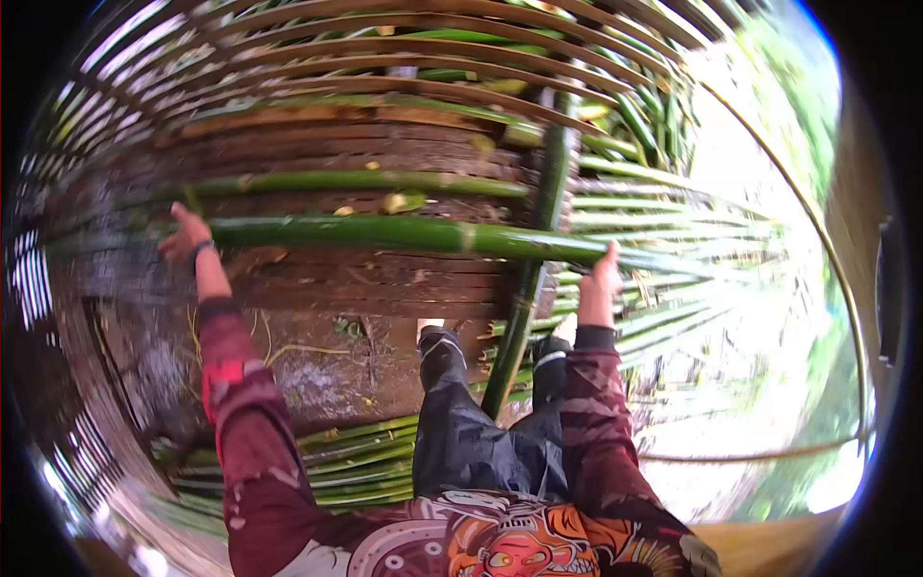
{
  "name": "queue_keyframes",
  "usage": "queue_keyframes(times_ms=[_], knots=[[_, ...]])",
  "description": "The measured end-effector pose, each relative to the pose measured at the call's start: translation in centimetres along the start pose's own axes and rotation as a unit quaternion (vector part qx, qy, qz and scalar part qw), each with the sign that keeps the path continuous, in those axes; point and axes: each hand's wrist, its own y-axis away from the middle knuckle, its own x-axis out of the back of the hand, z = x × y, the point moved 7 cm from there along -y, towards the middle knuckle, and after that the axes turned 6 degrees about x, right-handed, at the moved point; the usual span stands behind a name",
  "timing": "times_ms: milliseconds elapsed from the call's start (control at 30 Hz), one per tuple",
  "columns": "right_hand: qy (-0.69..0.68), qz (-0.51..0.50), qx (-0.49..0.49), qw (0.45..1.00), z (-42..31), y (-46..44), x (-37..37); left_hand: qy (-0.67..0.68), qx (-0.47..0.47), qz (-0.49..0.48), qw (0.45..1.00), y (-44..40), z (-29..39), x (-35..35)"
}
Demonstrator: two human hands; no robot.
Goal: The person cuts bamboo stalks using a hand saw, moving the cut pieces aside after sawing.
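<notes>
Bamboo pole, ends blurred.
Glossy green, crosses bench right edge; can't tell if my left hand or right hand clamps.

my one camera sits on my head, facing forward and down over the green pole, close to it; its wide round view takes in slats beyond the pole and my legs and shirt on its near side.
</notes>
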Motion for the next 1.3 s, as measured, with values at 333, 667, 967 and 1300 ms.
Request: queue_keyframes(times_ms=[333, 667, 967, 1300], knots=[[0.04, -0.029, 0.039, 0.998, 0.6, -0.4, -1.4, -0.178, -0.528, -0.116, 0.822, 29.5, 7.8, 1.1], [-0.01, 0.072, 0.006, 0.997, -0.2, 2.3, -1.8, -0.173, -0.64, -0.458, 0.592, 40.8, 9.1, -6.8], [-0.112, -0.016, 0.04, 0.993, 2.0, 2.2, 1.0, -0.145, -0.671, -0.489, 0.537, 39.9, 9.6, -7.5], [-0.04, -0.191, 0.221, 0.955, 0.8, 12.7, 28.9, -0.055, -0.648, -0.374, 0.661, 42.7, 10.7, -1.9]])
